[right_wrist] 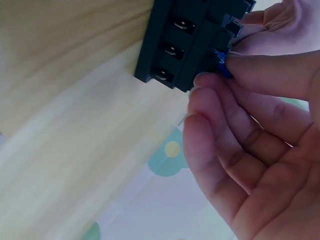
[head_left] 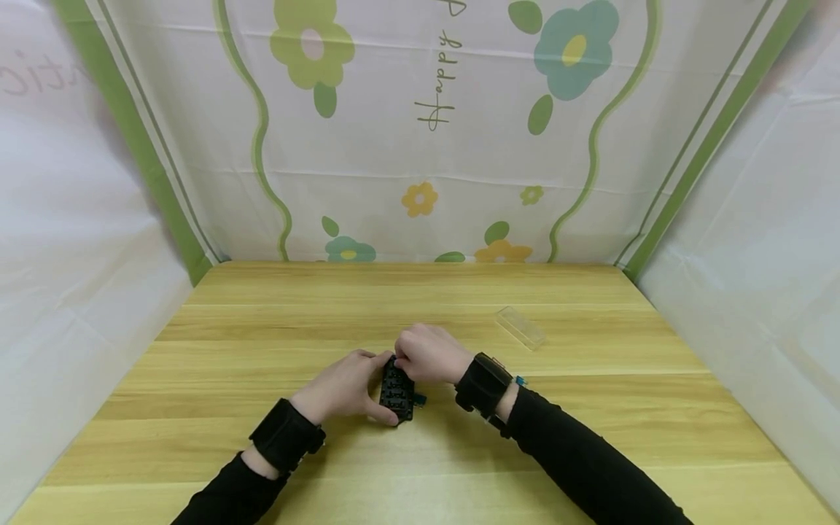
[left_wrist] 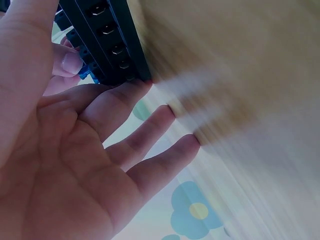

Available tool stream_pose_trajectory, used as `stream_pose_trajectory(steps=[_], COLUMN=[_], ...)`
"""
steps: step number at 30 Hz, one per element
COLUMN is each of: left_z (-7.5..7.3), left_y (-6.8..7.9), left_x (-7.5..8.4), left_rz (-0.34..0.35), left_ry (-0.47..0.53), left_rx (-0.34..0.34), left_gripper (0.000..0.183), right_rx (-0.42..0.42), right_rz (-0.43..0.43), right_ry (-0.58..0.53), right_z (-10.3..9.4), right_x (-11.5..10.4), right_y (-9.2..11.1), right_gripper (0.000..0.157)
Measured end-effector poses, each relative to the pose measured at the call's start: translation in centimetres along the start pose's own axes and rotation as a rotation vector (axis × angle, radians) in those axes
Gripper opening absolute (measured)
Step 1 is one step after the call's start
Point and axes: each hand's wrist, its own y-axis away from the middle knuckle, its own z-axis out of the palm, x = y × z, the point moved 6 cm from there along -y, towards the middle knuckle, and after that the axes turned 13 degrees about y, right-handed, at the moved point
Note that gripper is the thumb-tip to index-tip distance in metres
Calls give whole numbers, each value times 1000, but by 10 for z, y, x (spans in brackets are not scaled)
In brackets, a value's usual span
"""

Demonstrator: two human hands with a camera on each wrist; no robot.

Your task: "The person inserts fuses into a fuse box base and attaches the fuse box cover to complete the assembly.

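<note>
A black block that looks like a terminal block (head_left: 397, 394), with a row of holes holding metal screws along its side, stands on the table. My left hand (head_left: 344, 386) grips it, thumb at the near end and index finger at the far end; the other fingers extend loosely in the left wrist view. My right hand (head_left: 429, 355) is at the block's far end. In the right wrist view its thumb and index finger pinch a small blue piece (right_wrist: 223, 65) against the block; most of that piece is hidden, so its kind is unclear.
A clear plastic box or lid (head_left: 520, 327) lies on the wooden table (head_left: 275, 321) to the right, beyond my right hand. A small dark teal piece (head_left: 420, 399) shows beside the block's right edge. White flowered cloth (head_left: 367, 146) encloses the table's back and sides.
</note>
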Motion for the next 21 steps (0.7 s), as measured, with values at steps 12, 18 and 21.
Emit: stream_pose_trajectory(steps=[12,18,21], left_z=[-1,-2,-2], left_y=[1,1,0], left_x=[2,2,2], left_rz=[13,35,47], left_ry=[11,12,13], left_rx=[-3,5,5], left_gripper=[102,94,91], right_rx=[-108,-97,-87], right_rz=[-137,-168,-180], right_ry=[282,321,336], right_z=[1,1,4], right_x=[-12,-16,-17], right_y=[-14,-17,-17], right_gripper=[30,36,38])
